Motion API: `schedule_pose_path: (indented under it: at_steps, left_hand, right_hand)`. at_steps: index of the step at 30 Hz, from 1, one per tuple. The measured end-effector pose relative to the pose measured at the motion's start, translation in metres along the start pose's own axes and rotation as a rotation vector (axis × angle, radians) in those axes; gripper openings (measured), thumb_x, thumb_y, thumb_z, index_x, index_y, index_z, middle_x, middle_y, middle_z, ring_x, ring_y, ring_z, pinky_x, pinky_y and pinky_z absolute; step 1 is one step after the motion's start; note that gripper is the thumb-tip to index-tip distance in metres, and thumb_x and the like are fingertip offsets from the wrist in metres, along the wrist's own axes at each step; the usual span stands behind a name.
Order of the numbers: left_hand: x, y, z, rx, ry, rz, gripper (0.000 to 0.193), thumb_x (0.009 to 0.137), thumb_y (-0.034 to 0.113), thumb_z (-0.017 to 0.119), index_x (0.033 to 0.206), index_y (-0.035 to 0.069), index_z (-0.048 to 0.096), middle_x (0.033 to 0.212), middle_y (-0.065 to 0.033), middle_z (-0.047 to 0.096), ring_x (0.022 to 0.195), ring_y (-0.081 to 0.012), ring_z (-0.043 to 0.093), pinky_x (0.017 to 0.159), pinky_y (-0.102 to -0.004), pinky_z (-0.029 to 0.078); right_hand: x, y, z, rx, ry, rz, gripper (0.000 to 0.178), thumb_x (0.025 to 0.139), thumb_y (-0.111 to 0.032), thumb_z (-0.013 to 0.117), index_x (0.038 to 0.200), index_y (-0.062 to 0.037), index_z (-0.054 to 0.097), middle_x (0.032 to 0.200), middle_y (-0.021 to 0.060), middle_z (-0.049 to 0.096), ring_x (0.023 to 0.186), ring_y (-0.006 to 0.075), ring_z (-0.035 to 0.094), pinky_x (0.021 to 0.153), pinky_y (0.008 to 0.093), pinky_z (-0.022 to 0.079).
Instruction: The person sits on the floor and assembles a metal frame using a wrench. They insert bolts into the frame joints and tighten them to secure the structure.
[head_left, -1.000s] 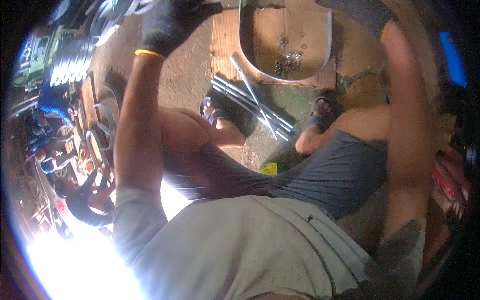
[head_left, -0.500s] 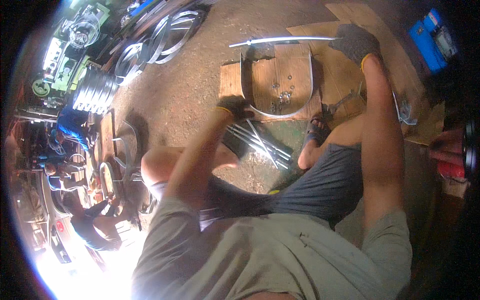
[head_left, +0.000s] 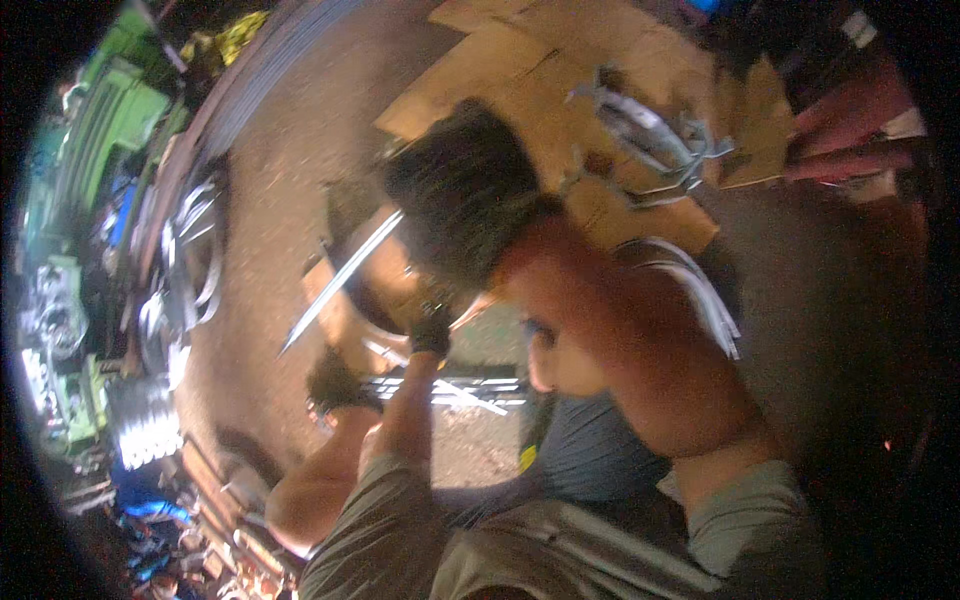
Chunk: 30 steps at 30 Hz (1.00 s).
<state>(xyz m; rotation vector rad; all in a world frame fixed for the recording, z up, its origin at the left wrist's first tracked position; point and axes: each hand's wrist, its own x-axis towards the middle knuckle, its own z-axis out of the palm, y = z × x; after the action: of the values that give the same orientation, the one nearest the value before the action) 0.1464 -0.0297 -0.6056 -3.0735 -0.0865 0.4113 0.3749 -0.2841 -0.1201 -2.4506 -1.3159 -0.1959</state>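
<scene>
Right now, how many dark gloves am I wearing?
2: one on your right hand, large in the upper middle, at the upper end of the metal strip; the other on your left hand, lower down, partly in shadow. Neither is fully hidden.

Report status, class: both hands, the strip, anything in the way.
Right hand holding strip, slanting down-left in view. Left hand: grip unclear. Left forearm partly hides rods.

A metal strip (head_left: 343, 281) extends leftward from the right hand (head_left: 465, 190); rods (head_left: 490, 384) lie nearer, on the floor (head_left: 275, 200) between the legs (head_left: 312, 497); ahead right, a metal frame (head_left: 650, 130) rests on cardboard (head_left: 480, 75).
</scene>
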Motion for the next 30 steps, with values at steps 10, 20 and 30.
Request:
schedule_pose_path:
  at_steps: [10,20,30]
  left_hand:
    - [0.002,0.043,-0.225,-0.146,0.197,0.149,0.019,0.088,0.012,0.057,0.093,0.014,0.075,0.091,-0.0123,0.075,0.084,-0.0353,0.072,0.075,-0.0468,0.055]
    - [0.032,-0.014,-0.428,0.017,0.766,0.19,0.028,0.086,0.013,0.067,0.113,0.005,0.068,0.108,-0.0187,0.071,0.102,-0.0404,0.067,0.087,-0.0477,0.055]
    - [0.126,-0.032,-0.349,-0.416,0.202,-0.009,0.038,0.096,0.029,0.062,0.129,0.011,0.068,0.122,-0.0187,0.071,0.11,-0.0379,0.068,0.097,-0.0466,0.053]
  right_hand:
    - [-0.015,0.015,-0.002,0.098,0.34,0.037,0.015,0.07,-0.029,0.075,0.073,-0.0151,0.074,0.07,0.0137,0.071,0.069,0.0363,0.071,0.068,0.0499,0.053]
    - [0.03,0.055,-0.008,0.125,0.672,0.223,0.021,0.075,-0.035,0.075,0.078,-0.0145,0.074,0.073,0.0138,0.071,0.072,0.035,0.072,0.07,0.0493,0.053]
    - [0.024,0.074,-0.016,0.264,0.529,0.359,0.027,0.078,-0.032,0.08,0.093,-0.0095,0.079,0.086,0.0183,0.075,0.082,0.0336,0.074,0.076,0.0433,0.057]
